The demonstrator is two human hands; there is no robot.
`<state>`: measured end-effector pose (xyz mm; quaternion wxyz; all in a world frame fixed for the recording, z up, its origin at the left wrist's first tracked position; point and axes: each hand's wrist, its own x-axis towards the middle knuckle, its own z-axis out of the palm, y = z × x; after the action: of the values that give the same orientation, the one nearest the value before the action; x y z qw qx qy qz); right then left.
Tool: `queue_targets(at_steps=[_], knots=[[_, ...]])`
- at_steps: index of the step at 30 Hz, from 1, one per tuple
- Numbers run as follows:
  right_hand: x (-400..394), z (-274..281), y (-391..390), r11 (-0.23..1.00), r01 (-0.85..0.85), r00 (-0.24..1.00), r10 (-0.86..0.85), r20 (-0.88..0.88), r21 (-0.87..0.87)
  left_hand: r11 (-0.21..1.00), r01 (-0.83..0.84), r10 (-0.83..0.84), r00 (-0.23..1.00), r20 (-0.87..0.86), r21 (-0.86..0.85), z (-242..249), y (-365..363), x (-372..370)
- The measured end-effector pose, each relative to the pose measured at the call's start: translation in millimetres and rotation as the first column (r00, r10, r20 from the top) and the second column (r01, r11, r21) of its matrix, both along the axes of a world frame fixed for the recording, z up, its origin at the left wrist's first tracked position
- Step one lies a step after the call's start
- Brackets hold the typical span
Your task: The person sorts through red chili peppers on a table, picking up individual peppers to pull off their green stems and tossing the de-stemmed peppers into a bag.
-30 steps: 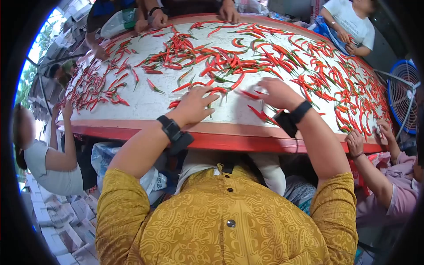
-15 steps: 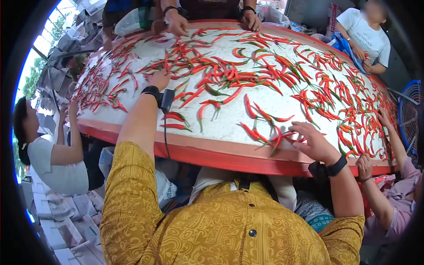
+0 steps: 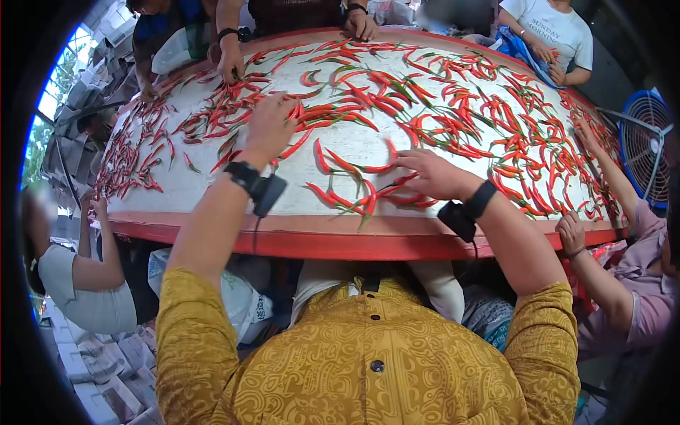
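Red chili peppers (image 3: 453,120) with green stems lie scattered over a large white-topped table. My left hand (image 3: 271,127) is stretched over the peppers left of the middle, its fingertips at a bunch of red peppers (image 3: 333,113). Its palm side and whatever lies under it are hidden. Nearer the front edge, my right hand (image 3: 435,175) reaches leftward, fingers bent slightly and apart, above a few red peppers (image 3: 405,198). Left of those fingers is a small loose group of peppers (image 3: 347,188). Both wrists wear black bands with small black boxes.
The table has a red rim (image 3: 340,246) along its front. Across it, a co-worker's hand (image 3: 230,60) touches peppers. Other people's hands rest at the left and right edges. A blue fan (image 3: 644,138) stands far right, and a blue bag (image 3: 520,53) is held at the back right.
The view has shifted, so the table appears further left and higher. My left hand has moved right across the peppers. My right hand has moved forward from the front edge to the small group.
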<state>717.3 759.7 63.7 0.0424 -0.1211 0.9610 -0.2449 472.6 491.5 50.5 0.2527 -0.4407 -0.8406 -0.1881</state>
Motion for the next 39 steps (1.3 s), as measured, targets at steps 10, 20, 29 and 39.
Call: queue_targets(at_steps=[10, 20, 29, 39], knots=[[72.8, 15.3, 84.7, 0.955, 0.248, 0.944, -0.201, -0.263, 0.162, 0.987, -0.023, 0.063, 0.965, 0.256, -0.156, -25.7, 33.5, 21.1], [53.3, -8.6, 108.7, 0.994, 0.087, 0.996, -0.088, 0.009, 0.066, 0.992, 0.000, 0.010, 0.997, 0.079, -0.124, 4.4, 60.8, 83.4], [164.8, 44.2, 125.3, 0.998, 0.061, 0.937, -0.048, 0.347, -0.024, 0.828, 0.442, -0.332, 0.882, 0.334, -0.346, -15.5, 140.9, 179.0], [186.1, 44.0, 191.3, 0.996, 0.078, 0.994, -0.082, 0.073, 0.053, 0.801, 0.598, -0.547, 0.714, 0.437, 0.027, 27.1, 210.0, 266.6]])
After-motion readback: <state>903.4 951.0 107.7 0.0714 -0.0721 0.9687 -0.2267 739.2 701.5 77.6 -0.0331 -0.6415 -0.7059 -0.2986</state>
